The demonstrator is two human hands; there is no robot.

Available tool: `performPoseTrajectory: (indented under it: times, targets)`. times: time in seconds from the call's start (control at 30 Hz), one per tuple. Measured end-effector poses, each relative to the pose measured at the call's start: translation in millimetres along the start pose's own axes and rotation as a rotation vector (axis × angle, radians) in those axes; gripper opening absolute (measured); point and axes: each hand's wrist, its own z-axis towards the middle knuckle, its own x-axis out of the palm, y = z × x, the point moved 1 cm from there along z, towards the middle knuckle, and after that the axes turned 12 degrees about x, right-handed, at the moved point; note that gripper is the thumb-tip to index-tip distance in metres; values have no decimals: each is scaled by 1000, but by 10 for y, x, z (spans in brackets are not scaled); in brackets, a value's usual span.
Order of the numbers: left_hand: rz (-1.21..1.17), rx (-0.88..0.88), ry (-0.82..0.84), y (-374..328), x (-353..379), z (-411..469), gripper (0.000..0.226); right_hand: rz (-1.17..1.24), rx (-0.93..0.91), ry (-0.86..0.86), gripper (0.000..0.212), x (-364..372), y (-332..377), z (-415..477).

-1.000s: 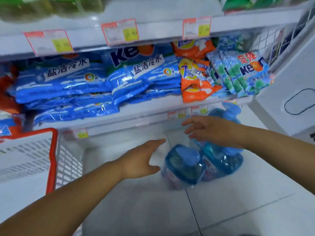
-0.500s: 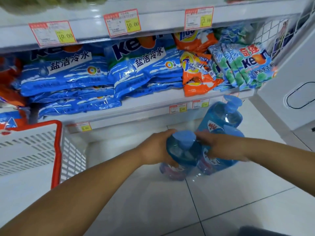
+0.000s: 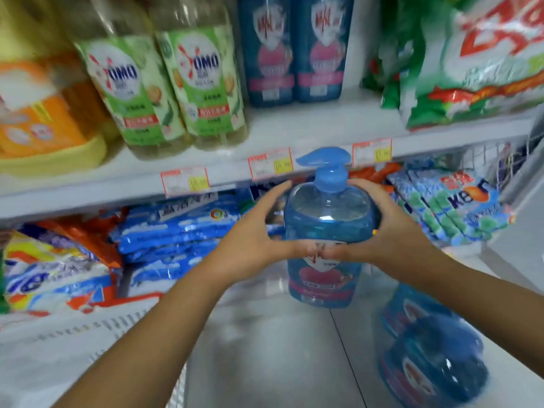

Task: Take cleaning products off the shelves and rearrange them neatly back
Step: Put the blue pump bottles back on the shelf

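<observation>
**Q:** Where are the hands?

**A:** Centre of the view, both arms stretched forward. The left hand (image 3: 253, 245) and right hand (image 3: 391, 231) clasp a blue pump bottle (image 3: 326, 219) from either side. Their fingers curl round its shoulders and the thumbs nearly meet on the front label.

**Q:** And the bottle itself?

**A:** It is upright and held in the air in front of the shelving. Its pump head is level with the front lip of the upper shelf (image 3: 309, 128), between two price tags (image 3: 270, 164).

**Q:** Where does it likely belong?

**A:** Probably on that upper shelf. Two matching blue bottles (image 3: 291, 54) stand there side by side. There is bare shelf to their right, before the green and white bags (image 3: 471, 69).

**Q:** How should it be placed well?

**A:** Raise it until the base clears the lip, and keep it level. The grip is high, so the base could swing, and a palm underneath would steady it. Set it just beside its twins with the label facing out like theirs, without nudging the bags.

**Q:** Anything else nearby?

**A:** There are bottles on the floor (image 3: 432, 363) at the lower right. They are blurred, and at least two are waiting their turn.
</observation>
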Motion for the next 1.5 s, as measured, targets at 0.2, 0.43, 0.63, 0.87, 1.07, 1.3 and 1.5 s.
performPoseTrajectory:
  times: [0.2, 0.43, 0.63, 0.87, 1.07, 1.3, 1.5]
  targets:
    - [94, 125, -158, -171, -292, 202, 94, -8, -221, -129, 88, -366, 903, 172]
    - [241, 332, -247, -710, -710, 841, 87, 17, -437, -123, 90, -640, 1565, 626]
    - [258, 345, -363, -613, -764, 1103, 77, 13, -450, -28, 95, -680, 1650, 1052]
    - [230, 342, -431, -445, -781, 1298, 73, -27, -435, 46, 101, -698, 1685, 1422]
    - [273, 316, -438, -140, -763, 1305, 75, -25, -354, 90, 105, -592, 1541, 1671]
    - [538, 249, -444, -81, -678, 1344, 80, 111, -205, 5, 85, -403, 1259, 2104]
    - [737, 320, -292, -72, -815, 1145, 64, 15, -125, -17, 96, -286, 1192, 2404]
